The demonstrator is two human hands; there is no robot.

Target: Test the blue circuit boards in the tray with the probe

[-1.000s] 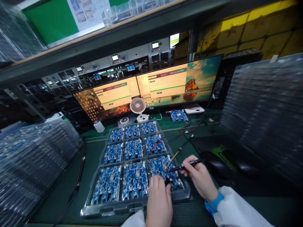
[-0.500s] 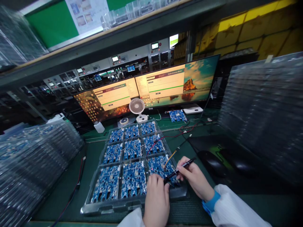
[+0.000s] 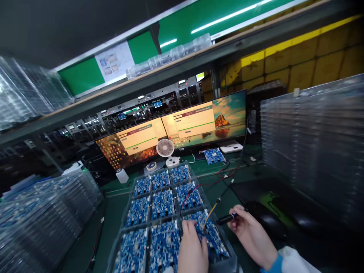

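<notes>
A clear plastic tray (image 3: 119,223) holds several blue circuit boards (image 3: 162,204) in a grid. My left hand (image 3: 192,250) rests with its fingertips on the near right board (image 3: 212,237); whether it holds anything is hidden. Just right of that board, my right hand (image 3: 251,237) grips a black probe pen (image 3: 227,218), its tip pointing left. A yellow wire (image 3: 210,214) and a red wire (image 3: 196,187) run across the boards toward the probes.
Two monitors (image 3: 176,131) stand at the back with a small white fan (image 3: 166,149) in front. Tall stacks of clear trays rise on the right (image 3: 313,144) and left (image 3: 40,216). A loose blue board (image 3: 214,155) and a black mouse (image 3: 264,218) lie on the green bench.
The view has tilted upward, so the tray and hands sit lower in frame. My right hand has lifted the probe tip off the board and drawn it to the right.
</notes>
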